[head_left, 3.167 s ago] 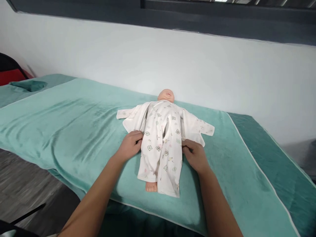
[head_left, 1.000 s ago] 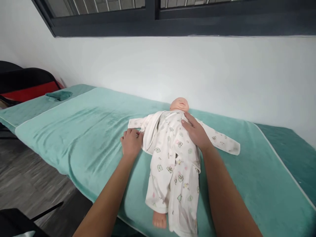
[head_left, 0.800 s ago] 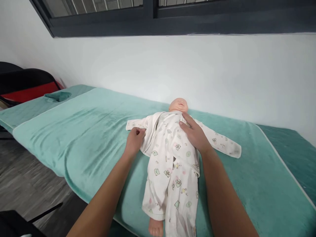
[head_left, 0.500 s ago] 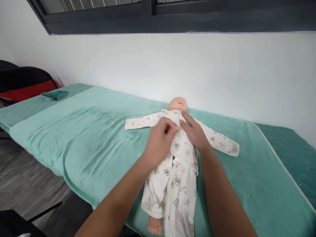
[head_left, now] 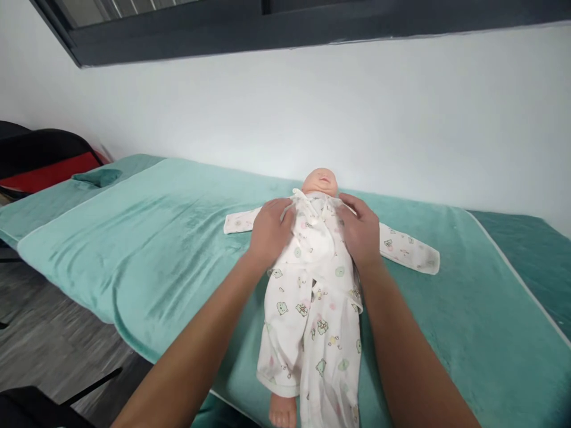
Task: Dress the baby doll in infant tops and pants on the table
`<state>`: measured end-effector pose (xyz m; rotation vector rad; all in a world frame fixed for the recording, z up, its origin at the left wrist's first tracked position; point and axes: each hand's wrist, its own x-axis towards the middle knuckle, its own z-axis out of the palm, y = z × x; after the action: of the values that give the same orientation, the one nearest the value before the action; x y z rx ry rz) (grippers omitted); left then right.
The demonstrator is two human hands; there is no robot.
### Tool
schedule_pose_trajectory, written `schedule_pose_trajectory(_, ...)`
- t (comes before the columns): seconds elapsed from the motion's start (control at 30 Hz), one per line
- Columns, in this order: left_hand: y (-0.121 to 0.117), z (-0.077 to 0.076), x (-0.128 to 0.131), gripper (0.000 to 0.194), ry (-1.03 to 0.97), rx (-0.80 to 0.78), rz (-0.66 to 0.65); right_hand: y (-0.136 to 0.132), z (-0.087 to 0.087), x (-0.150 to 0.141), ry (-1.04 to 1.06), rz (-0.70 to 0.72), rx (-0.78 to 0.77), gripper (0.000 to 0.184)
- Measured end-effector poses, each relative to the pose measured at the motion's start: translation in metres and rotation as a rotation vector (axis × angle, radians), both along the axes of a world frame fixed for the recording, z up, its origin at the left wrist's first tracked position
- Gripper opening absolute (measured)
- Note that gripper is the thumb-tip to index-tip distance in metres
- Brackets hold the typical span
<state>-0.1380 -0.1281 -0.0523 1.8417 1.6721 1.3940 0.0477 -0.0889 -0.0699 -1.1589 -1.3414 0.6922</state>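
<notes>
We see a bed (head_left: 147, 196) under a mint-green, velvety cover (head_left: 134, 255), with darker green cloth (head_left: 526, 241) showing at its left and right ends. On the cover we find a clothed baby doll (head_left: 312, 255) lying face up, head at the far edge, legs near, sleeves (head_left: 408, 249) spread wide.

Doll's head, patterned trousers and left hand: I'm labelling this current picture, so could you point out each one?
Doll's head (head_left: 320, 181): head view, front of the head.
Patterned trousers (head_left: 328, 342): head view, front of the leg on the picture's right.
Left hand (head_left: 270, 233): head view, back of the hand.
</notes>
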Motion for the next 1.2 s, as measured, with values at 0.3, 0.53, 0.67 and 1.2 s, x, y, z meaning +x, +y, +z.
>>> schedule_pose_trajectory(0.3, 0.058, 0.016, 0.021, 0.028, 0.015, -0.131, -0.374, -0.001, 0.003, 0.000, 0.008, -0.064, -0.080, 0.017)
schedule_pose_trajectory(0.53, 0.098, 0.012, 0.021, 0.021, -0.124, -0.192, -0.217, 0.014, 0.026, -0.009, -0.345, -0.015, -0.199, 0.031)
schedule_pose_trajectory(0.67, 0.108, 0.009, 0.022, 0.015, -0.165, -0.300, -0.219, 0.040, 0.031, -0.017, -0.635, -0.069, -0.207, 0.039)
schedule_pose_trajectory(1.2, 0.096, 0.013, 0.038, 0.003, -0.546, -0.234, -0.233, 0.040, 0.023, -0.021, 0.049, -0.072, -0.123, 0.013)
